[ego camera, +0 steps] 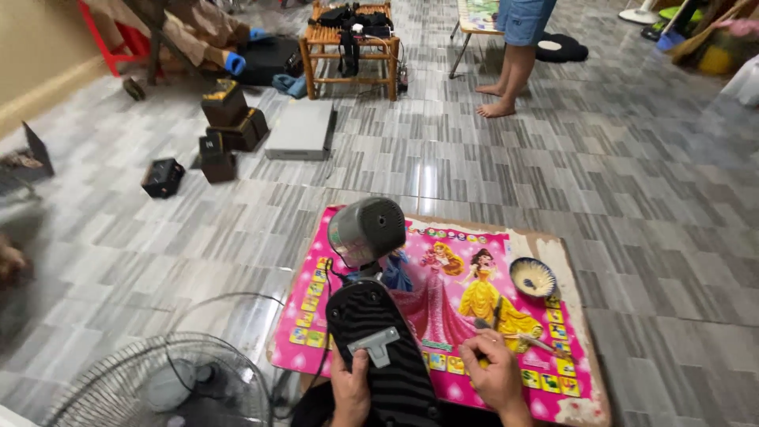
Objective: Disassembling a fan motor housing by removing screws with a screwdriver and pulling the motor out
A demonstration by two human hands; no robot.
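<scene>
Dark boxes point(229, 119) and a flat grey carton point(300, 130) lie on the floor.
</scene>
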